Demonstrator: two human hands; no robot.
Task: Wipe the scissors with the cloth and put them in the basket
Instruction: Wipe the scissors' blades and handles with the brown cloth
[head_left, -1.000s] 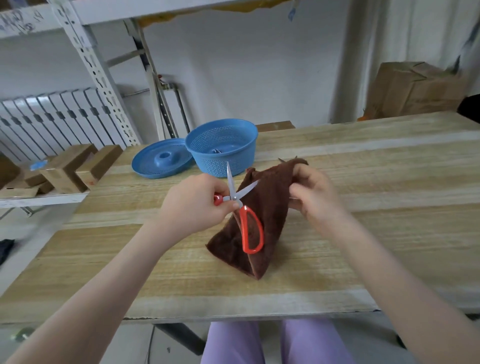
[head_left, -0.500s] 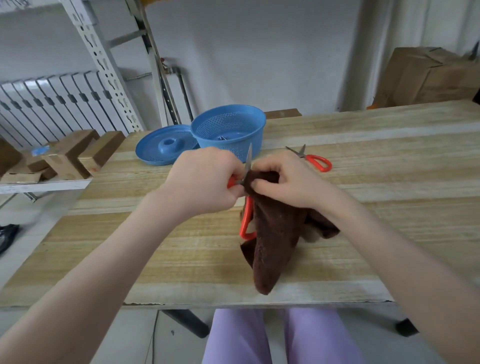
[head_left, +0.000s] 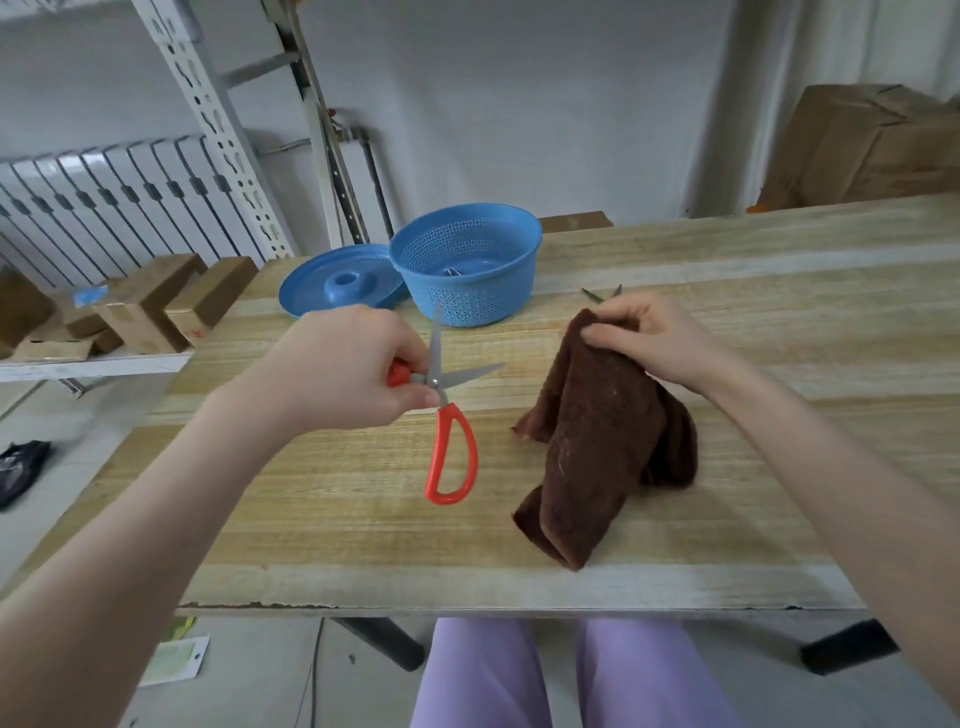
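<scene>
Head view. Red-handled scissors (head_left: 448, 415) above the bench (head_left: 337, 545) centre, blades splayed, one handle clasped in the curled left hand (head_left: 353, 369), free loop hanging. Brown cloth (head_left: 587, 441) apart to the right, top pinched by the right hand (head_left: 649, 343), lower folds resting near the front edge. Blue basket (head_left: 467, 296) near the far edge, blue lid (head_left: 332, 283) just beside its left side.

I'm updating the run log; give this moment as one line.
left hand: grips red scissors, blades open | right hand: holds brown cloth, apart from scissors | basket: beyond both hands
</scene>
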